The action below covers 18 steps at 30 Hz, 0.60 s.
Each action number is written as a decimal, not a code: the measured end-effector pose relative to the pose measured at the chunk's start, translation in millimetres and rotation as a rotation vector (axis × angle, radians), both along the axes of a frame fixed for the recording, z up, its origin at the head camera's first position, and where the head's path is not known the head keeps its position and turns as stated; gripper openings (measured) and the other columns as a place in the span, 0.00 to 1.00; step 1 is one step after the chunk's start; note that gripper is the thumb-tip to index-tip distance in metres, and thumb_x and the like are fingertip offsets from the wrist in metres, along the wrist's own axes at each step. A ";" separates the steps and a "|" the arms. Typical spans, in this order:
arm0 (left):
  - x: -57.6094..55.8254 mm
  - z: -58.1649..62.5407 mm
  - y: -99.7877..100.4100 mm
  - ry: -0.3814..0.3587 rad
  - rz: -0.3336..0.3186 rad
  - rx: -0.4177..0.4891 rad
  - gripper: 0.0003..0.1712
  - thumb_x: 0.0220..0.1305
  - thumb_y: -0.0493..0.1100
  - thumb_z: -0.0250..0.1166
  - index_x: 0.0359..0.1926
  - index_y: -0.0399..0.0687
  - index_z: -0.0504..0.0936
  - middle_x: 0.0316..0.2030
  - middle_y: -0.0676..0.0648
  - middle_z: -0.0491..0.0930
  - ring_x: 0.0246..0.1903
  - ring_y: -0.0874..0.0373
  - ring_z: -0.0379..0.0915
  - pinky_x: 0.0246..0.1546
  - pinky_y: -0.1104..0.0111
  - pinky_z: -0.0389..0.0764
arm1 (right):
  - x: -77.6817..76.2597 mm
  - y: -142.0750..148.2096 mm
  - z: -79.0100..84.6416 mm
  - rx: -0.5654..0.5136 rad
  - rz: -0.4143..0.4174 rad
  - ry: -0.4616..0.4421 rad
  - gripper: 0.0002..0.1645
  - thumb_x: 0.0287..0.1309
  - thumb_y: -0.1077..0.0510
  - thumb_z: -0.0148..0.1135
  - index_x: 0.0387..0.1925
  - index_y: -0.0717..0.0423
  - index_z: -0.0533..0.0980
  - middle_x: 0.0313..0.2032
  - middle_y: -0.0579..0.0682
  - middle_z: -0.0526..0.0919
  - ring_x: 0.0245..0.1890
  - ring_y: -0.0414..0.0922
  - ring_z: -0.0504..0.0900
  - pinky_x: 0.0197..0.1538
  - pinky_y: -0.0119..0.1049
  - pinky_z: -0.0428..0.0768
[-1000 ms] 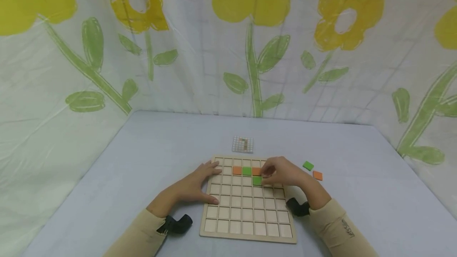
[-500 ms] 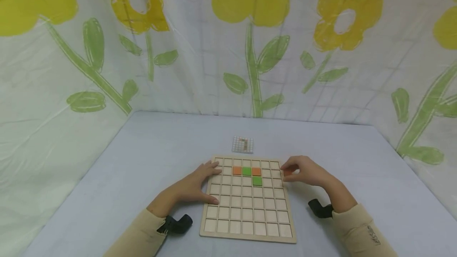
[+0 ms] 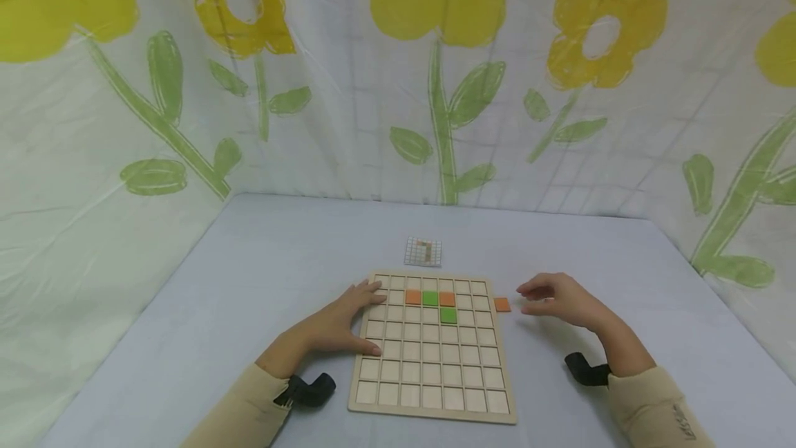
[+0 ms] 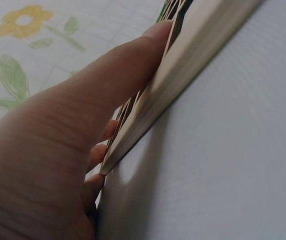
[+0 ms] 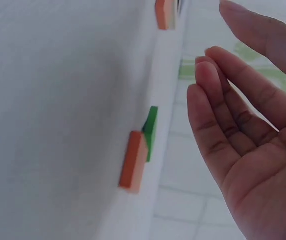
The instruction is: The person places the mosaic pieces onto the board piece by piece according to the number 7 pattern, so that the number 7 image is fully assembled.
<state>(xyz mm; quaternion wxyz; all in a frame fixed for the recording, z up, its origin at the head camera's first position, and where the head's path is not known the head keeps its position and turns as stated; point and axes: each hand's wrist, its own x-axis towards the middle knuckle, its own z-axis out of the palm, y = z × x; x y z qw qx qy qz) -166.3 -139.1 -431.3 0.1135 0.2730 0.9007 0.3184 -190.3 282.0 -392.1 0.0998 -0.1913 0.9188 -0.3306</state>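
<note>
A wooden grid board (image 3: pixel 431 352) lies on the table, with orange and green square tiles in some cells, among them a green tile (image 3: pixel 448 315). My left hand (image 3: pixel 332 323) rests on its left edge, fingers spread; in the left wrist view the thumb (image 4: pixel 118 70) lies over the rim. Just off the board's right side lies a loose orange tile (image 3: pixel 502 305). To the right of that, my right hand (image 3: pixel 566 303) hovers with bent, relaxed fingers and nothing between them. The right wrist view shows another orange tile (image 5: pixel 133 162) beside a green tile (image 5: pixel 151 134), both hidden by the hand in the head view.
A small card (image 3: pixel 423 252) with a printed grid pattern lies behind the board. Black wrist cameras (image 3: pixel 311 390) stick out from both sleeves. A flower-patterned curtain (image 3: pixel 336 123) hangs behind the table's (image 3: pixel 298 234) far edge.
My right hand moved right from over the board, carrying an orange tile. It let go of that tile beside the board's right edge and moved further right. The left hand stayed put.
</note>
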 end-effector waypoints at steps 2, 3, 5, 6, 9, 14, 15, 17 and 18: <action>0.3 0.3 0.0 -0.002 0.001 0.001 0.53 0.40 0.65 0.72 0.66 0.52 0.63 0.73 0.49 0.47 0.73 0.48 0.33 0.72 0.50 0.40 | 0.7 4.7 -2.3 -0.005 -0.013 0.003 0.25 0.48 0.50 0.69 0.46 0.60 0.78 0.45 0.54 0.82 0.42 0.39 0.79 0.42 0.27 0.79; 0.5 0.6 0.0 -0.001 0.000 0.004 0.53 0.40 0.65 0.72 0.66 0.51 0.64 0.73 0.48 0.47 0.73 0.47 0.33 0.72 0.49 0.40 | 1.1 7.1 -3.5 -0.008 -0.017 0.008 0.25 0.48 0.50 0.70 0.46 0.60 0.79 0.45 0.54 0.82 0.41 0.38 0.79 0.42 0.26 0.79; 0.4 0.8 0.3 -0.001 -0.001 -0.003 0.53 0.40 0.65 0.72 0.66 0.52 0.63 0.73 0.49 0.47 0.73 0.48 0.33 0.72 0.50 0.40 | 1.9 12.3 -5.5 -0.008 -0.030 0.013 0.25 0.48 0.50 0.70 0.46 0.60 0.79 0.45 0.55 0.82 0.40 0.36 0.79 0.42 0.26 0.79; 0.4 1.1 0.5 -0.002 -0.001 -0.004 0.53 0.40 0.65 0.72 0.67 0.52 0.63 0.73 0.49 0.47 0.73 0.48 0.33 0.72 0.50 0.40 | 2.5 14.6 -6.1 -0.007 -0.040 0.013 0.25 0.48 0.50 0.70 0.45 0.60 0.79 0.46 0.55 0.82 0.40 0.36 0.79 0.42 0.25 0.79; 1.0 2.1 1.3 -0.005 0.006 -0.008 0.53 0.40 0.65 0.72 0.67 0.53 0.63 0.73 0.50 0.47 0.73 0.48 0.33 0.73 0.50 0.40 | 4.5 20.0 -6.0 0.002 -0.077 0.011 0.25 0.47 0.50 0.70 0.45 0.61 0.79 0.42 0.54 0.82 0.40 0.38 0.78 0.40 0.26 0.78; 1.3 4.0 2.0 -0.007 0.010 -0.010 0.53 0.41 0.64 0.72 0.66 0.50 0.64 0.73 0.48 0.47 0.73 0.47 0.34 0.72 0.50 0.40 | 5.4 29.9 -6.6 0.017 -0.125 0.031 0.25 0.48 0.51 0.70 0.46 0.62 0.79 0.37 0.50 0.82 0.39 0.41 0.79 0.38 0.26 0.77; 1.1 4.3 2.1 -0.010 0.010 -0.013 0.53 0.41 0.64 0.72 0.66 0.50 0.64 0.73 0.48 0.47 0.73 0.46 0.34 0.72 0.50 0.40 | 5.2 32.2 -7.1 0.016 -0.132 0.034 0.26 0.48 0.51 0.70 0.46 0.62 0.78 0.38 0.51 0.82 0.39 0.41 0.79 0.38 0.25 0.77; 0.8 4.1 2.2 -0.009 0.010 -0.014 0.53 0.41 0.64 0.72 0.66 0.49 0.64 0.73 0.47 0.47 0.73 0.46 0.34 0.72 0.50 0.40 | 4.8 35.8 -9.2 0.018 -0.152 0.028 0.27 0.48 0.51 0.70 0.47 0.63 0.78 0.40 0.53 0.82 0.40 0.42 0.79 0.38 0.25 0.78; 0.7 3.9 2.3 -0.013 0.010 -0.014 0.53 0.40 0.64 0.72 0.66 0.49 0.64 0.73 0.47 0.47 0.73 0.46 0.34 0.72 0.50 0.40 | 4.5 37.2 -10.5 0.018 -0.160 0.020 0.27 0.48 0.51 0.70 0.47 0.63 0.78 0.40 0.54 0.82 0.40 0.42 0.79 0.38 0.25 0.78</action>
